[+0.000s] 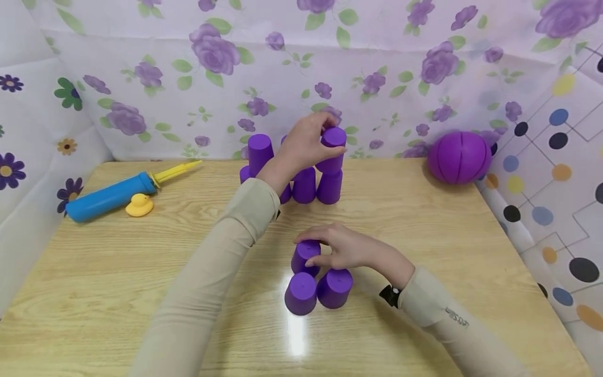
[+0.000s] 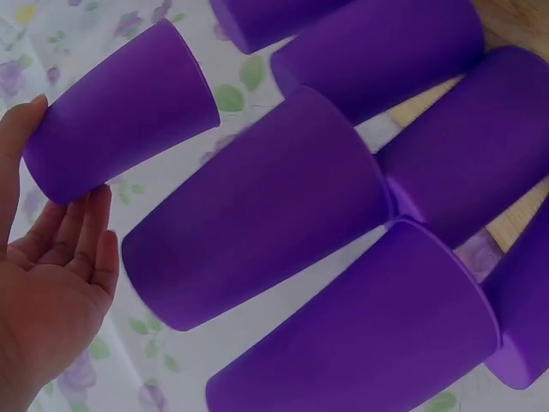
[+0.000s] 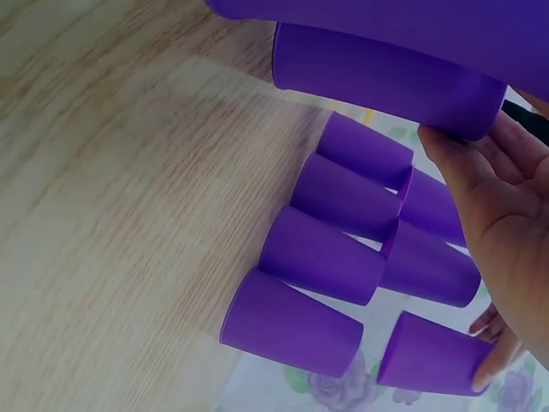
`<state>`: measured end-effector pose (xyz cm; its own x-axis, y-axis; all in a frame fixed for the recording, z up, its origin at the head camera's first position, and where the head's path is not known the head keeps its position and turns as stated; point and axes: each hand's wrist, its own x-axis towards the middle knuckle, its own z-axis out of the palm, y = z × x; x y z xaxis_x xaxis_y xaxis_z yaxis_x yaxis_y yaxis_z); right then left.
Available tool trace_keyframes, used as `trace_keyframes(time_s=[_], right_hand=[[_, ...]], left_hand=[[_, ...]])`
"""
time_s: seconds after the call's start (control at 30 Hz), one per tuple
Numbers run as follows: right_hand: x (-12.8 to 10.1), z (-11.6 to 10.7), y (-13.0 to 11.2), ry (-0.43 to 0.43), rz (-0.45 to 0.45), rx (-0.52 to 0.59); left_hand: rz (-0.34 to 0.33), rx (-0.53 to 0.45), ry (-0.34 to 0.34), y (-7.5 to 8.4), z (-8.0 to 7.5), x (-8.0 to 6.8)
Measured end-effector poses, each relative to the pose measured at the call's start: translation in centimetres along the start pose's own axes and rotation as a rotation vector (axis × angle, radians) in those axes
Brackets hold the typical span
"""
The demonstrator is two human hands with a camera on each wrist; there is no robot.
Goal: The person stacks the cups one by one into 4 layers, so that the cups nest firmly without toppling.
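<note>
At the back of the table, upside-down purple cups stand in a row, with more cups on top, such as the cup (image 1: 260,152) at the left. My left hand (image 1: 306,142) pinches a purple cup (image 2: 124,112) between thumb and fingers, over the row's right end. The right wrist view shows a small gap between that held cup (image 3: 433,354) and the row's end cup (image 3: 292,322). Nearer the front, my right hand (image 1: 346,246) grips a purple cup (image 1: 305,257) by its upper part. Two upside-down cups, one left (image 1: 300,294) and one right (image 1: 335,289), stand before it.
A blue pump (image 1: 110,196) with a yellow nozzle lies at the back left, beside a yellow toy duck (image 1: 140,205). A purple ball (image 1: 459,157) sits in the back right corner. Flowered cloth (image 1: 282,68) hangs behind the wooden table (image 1: 424,220).
</note>
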<state>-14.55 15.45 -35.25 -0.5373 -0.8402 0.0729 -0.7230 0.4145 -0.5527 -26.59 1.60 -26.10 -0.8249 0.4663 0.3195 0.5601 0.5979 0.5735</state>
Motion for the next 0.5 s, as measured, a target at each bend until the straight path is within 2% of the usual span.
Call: trace_keyframes(time_s=[0.13, 0.23, 0.37, 0.5], right_hand=[[0.22, -0.04, -0.11, -0.004, -0.007, 0.004], [0.19, -0.03, -0.2, -0.006, 0.007, 0.012], [-0.03, 0.01, -0.22, -0.004, 0.035, 0.036], [-0.22, 0.09, -0.16, 0.0, 0.04, 0.044]], left_hand=[[-0.013, 0.063, -0.023, -0.61, 0.08, -0.09], [-0.009, 0.146, -0.046, -0.8, 0.19, -0.07], [-0.045, 0.277, -0.09, -0.91, 0.52, 0.13], [-0.076, 0.334, -0.101, -0.96, 0.72, 0.22]])
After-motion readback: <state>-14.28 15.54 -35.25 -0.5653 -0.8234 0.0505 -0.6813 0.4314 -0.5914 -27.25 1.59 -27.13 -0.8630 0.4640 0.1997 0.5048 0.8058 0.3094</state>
